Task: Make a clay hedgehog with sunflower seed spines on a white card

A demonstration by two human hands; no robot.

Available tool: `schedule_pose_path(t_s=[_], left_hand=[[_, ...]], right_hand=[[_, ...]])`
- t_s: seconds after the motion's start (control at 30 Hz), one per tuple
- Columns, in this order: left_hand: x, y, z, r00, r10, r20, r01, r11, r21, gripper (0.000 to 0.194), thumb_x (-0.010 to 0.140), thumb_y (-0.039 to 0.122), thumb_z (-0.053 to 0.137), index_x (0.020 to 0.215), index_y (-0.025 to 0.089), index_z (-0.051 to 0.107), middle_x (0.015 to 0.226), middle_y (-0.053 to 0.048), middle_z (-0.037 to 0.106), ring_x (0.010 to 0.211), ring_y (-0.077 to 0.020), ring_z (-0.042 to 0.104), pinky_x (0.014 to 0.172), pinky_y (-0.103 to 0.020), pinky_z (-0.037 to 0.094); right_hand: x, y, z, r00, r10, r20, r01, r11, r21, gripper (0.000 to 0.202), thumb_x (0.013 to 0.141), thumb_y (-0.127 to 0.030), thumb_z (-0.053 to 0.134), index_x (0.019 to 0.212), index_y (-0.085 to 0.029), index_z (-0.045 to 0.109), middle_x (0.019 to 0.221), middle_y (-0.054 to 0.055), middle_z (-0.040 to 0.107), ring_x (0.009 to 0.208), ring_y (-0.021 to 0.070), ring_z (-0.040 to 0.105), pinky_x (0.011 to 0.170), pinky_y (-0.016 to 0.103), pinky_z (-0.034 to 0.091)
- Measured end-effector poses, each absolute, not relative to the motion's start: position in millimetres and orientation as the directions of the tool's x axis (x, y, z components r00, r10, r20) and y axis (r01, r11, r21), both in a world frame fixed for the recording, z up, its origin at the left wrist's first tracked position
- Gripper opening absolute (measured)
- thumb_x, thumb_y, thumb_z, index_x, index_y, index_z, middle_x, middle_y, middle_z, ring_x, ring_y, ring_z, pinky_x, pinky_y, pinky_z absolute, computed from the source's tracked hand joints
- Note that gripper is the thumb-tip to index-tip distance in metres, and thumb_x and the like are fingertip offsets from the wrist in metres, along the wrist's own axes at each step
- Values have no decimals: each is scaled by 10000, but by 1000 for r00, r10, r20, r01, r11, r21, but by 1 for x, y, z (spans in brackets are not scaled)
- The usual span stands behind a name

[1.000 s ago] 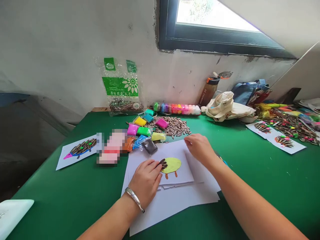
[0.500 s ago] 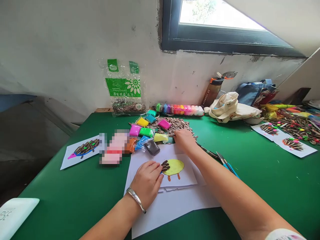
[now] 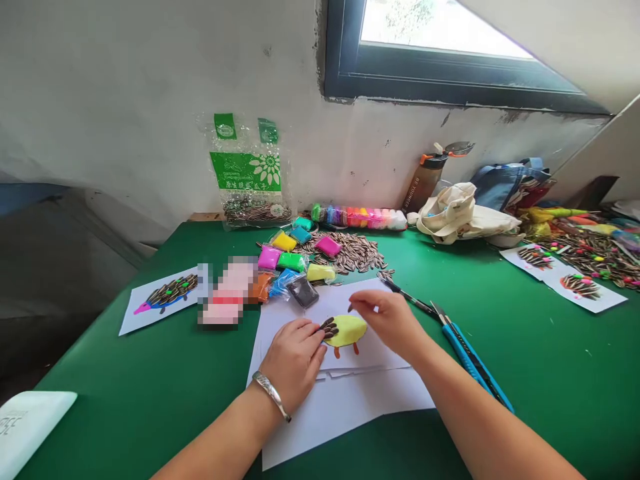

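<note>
On the green table [image 3: 560, 373], a clear bag [image 3: 246, 172] with seeds in its bottom leans on the wall, a row of coloured packs [image 3: 360, 218] beside it. In front lie a loose seed pile [image 3: 357, 252] and small packets of coloured clay [image 3: 290, 262]; a black packet [image 3: 303, 292] overlaps the top edge of the white paper [image 3: 345, 417]. A dark pen [image 3: 411, 297] and a blue cutter [image 3: 475, 363] lie right of the paper, near the right forearm. A finished hedgehog picture [image 3: 173, 295] lies at left.

Atop the paper, in front of the person, is a white card [image 3: 375, 355] with a flat, yellow-green oval [image 3: 354, 330] and 2 visible brown legs [image 3: 356, 348]. Dark seeds [image 3: 330, 327] overlap on its left part, whose end the left hand [image 3: 295, 353] hides. That hand lies palm down, fingers extended, gripping nothing visible. The right hand [image 3: 393, 321] pinches 1 dark seed [image 3: 351, 307] above the card.
</note>
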State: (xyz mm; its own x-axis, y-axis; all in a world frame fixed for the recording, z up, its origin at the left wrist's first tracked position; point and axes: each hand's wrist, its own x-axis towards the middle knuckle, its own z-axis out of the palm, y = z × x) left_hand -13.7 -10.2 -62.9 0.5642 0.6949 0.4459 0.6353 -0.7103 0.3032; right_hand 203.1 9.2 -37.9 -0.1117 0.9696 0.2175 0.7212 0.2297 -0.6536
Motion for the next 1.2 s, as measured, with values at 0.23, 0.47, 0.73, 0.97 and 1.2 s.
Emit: schedule_pose_path(t_s=[0.23, 0.47, 0.73, 0.97, 1.2], left_hand=[[-12, -11, -63, 560, 686, 464, 631, -717, 298, 246, 857, 182, 487, 1001, 149, 684, 983, -93, 697, 972, -255, 591, 839, -450, 537], [-12, -11, -60, 565, 687, 458, 625, -718, 307, 254, 863, 188, 477, 998, 149, 689, 989, -93, 698, 976, -252, 591, 847, -445, 535], [-11, -11, -61, 578, 693, 431, 622, -716, 318, 250, 860, 178, 495, 1014, 132, 686, 1015, -94, 692, 989, -263, 580, 863, -456, 525], [-12, -11, -61, 579, 696, 425, 622, -714, 321, 246, 860, 176, 493, 1010, 132, 682, 1008, -92, 691, 989, -261, 574, 872, -457, 520], [-11, -12, -59, 569, 701, 431, 627, -708, 324, 255, 858, 178, 480, 1015, 160, 679, 1005, -86, 690, 987, -253, 581, 858, -448, 527]], right_hand=[[183, -22, -57, -159, 959, 235, 679, 279, -679, 198, 822, -120, 506, 744, -217, 661, 674, -10, 658, 684, 140, 558, 644, 231, 383], [170, -21, -52, -189, 963, 194, 773, 268, -575, 242, 847, -112, 506, 661, -209, 626, 638, -18, 637, 674, 130, 529, 686, 238, 339], [165, -21, -57, -181, 961, 208, 776, 269, -571, 226, 834, -99, 502, 667, -201, 617, 625, -15, 627, 684, 138, 527, 689, 253, 314], [172, -25, -52, -283, 942, 178, 785, 334, -522, 220, 836, -106, 531, 673, -218, 628, 679, -20, 652, 724, 143, 500, 702, 265, 297], [176, -26, -50, -358, 889, 287, 824, 445, -350, 155, 864, -166, 538, 759, -208, 643, 694, 21, 644, 761, 167, 469, 689, 297, 283]])
